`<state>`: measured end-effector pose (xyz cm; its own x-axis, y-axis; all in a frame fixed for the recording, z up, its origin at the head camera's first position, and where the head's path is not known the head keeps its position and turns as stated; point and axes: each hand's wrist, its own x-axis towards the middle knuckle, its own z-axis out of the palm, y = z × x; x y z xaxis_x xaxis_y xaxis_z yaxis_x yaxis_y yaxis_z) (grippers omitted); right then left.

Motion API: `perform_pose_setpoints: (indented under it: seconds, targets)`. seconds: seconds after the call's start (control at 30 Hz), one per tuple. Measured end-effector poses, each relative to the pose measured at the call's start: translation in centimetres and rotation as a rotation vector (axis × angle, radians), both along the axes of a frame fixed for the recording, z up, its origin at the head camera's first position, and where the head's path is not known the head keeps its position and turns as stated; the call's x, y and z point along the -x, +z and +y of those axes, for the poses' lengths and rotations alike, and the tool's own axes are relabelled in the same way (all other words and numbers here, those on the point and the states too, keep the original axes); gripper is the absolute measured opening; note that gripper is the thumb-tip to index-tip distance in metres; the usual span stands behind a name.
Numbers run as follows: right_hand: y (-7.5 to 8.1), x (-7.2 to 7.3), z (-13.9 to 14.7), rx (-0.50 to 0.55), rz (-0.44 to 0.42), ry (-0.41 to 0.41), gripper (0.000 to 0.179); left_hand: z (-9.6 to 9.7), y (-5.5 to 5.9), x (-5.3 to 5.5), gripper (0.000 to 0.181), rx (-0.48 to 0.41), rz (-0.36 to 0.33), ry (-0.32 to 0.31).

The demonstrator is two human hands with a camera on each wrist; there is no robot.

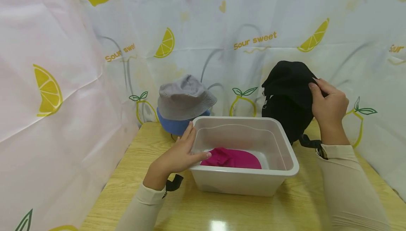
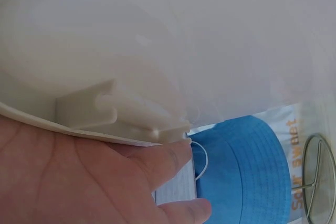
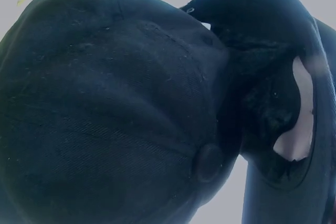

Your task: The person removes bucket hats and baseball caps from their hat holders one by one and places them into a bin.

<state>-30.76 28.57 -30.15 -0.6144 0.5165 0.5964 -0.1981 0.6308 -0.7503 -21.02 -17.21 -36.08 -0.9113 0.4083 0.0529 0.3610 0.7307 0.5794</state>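
My right hand (image 1: 330, 100) pinches the edge of a black cap (image 1: 287, 77) at the back right. In the right wrist view this cap's rounded crown and top button (image 3: 209, 162) fill the left side. A second black cap (image 3: 270, 11) lies against it, its inside and a pale patch (image 3: 299, 124) showing. My left hand (image 1: 176, 155) rests along the left side of a white plastic tub (image 1: 233, 181), fingers straight, thumb over the near rim. In the tub lies a magenta cap (image 1: 238, 158), partly hidden by the front wall.
Left behind the tub, a grey bucket hat (image 1: 185, 99) sits on top of a blue hat (image 1: 172, 125). A round wire stand (image 2: 317, 177) stands beside the blue hat. The wooden table (image 1: 171, 203) borders a lemon-printed cloth (image 1: 203, 23) at the back and sides.
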Motion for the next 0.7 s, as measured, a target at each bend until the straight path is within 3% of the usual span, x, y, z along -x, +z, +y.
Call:
perform_pose_setpoints:
  seconds: [0.33,0.7]
  targets:
    - [0.5,-0.3,-0.2,0.194,0.164,-0.019,0.029,0.0,0.1,0.0,0.116,0.0,-0.005,-0.002]
    - [1.7,-2.7,-0.3,0.183,0.067,0.117,0.032,-0.1,0.2,-0.1,0.117,0.001,-0.002,-0.009]
